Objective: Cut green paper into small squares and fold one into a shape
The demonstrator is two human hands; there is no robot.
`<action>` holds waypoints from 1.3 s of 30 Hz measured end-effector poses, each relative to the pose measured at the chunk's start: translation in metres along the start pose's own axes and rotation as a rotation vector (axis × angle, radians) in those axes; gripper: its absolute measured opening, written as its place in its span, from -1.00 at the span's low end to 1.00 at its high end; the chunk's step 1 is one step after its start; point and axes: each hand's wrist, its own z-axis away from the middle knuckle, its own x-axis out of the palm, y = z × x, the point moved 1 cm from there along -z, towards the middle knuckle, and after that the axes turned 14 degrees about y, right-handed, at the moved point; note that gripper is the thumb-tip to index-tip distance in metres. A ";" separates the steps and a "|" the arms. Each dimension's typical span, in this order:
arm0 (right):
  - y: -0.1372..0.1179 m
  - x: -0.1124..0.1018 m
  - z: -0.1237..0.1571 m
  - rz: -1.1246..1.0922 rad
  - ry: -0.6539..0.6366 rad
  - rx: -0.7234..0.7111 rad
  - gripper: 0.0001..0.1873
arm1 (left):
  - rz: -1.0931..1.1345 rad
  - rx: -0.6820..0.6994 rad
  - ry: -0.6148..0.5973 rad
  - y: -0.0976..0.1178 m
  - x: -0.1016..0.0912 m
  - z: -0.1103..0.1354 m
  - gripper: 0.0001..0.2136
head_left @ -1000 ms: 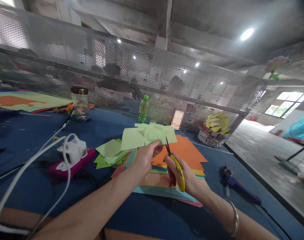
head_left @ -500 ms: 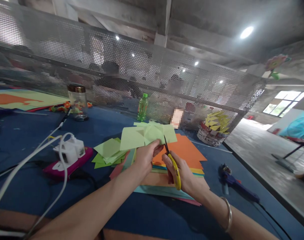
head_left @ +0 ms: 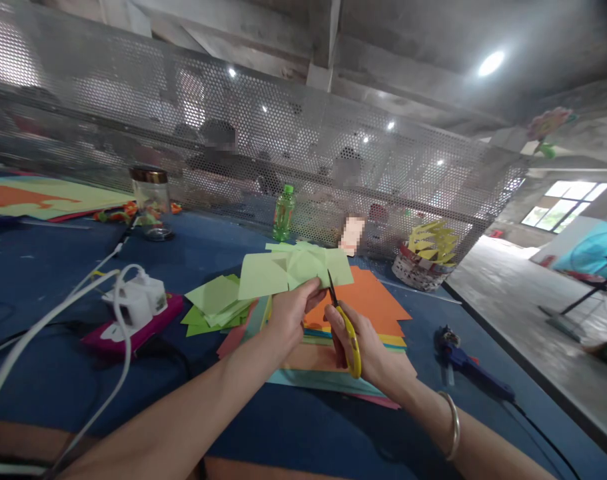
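Observation:
My left hand (head_left: 296, 310) pinches the near edge of a light green sheet of paper (head_left: 263, 273), which has creases or layers at its middle. In my right hand (head_left: 358, 340) is a pair of scissors (head_left: 353, 340) with yellow handles and dark blades. The blades point up and away, against the paper's near edge just right of my left fingers. Under both hands lies a stack of coloured paper (head_left: 378, 303), orange on top. Several green paper squares (head_left: 220, 300) lie loosely piled left of the stack.
On the blue table (head_left: 183, 413) stand a glass jar (head_left: 153, 207), a green bottle (head_left: 284, 215) and a basket of yellow paper pieces (head_left: 423, 267). A glue gun (head_left: 476, 373) lies right, a magenta power strip (head_left: 148, 327) with white cables left. A perforated metal screen (head_left: 293, 133) runs behind.
The view has shifted very slightly. Both hands, the scissors and the green paper keep almost the same position.

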 end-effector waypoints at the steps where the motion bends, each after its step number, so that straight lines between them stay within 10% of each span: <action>1: 0.001 0.000 0.000 -0.001 0.000 -0.002 -0.55 | 0.000 0.001 0.001 0.000 0.000 0.000 -0.88; 39: 0.020 0.010 0.001 -0.001 0.034 -0.035 -0.44 | 0.018 0.010 0.010 -0.004 -0.002 0.000 -0.80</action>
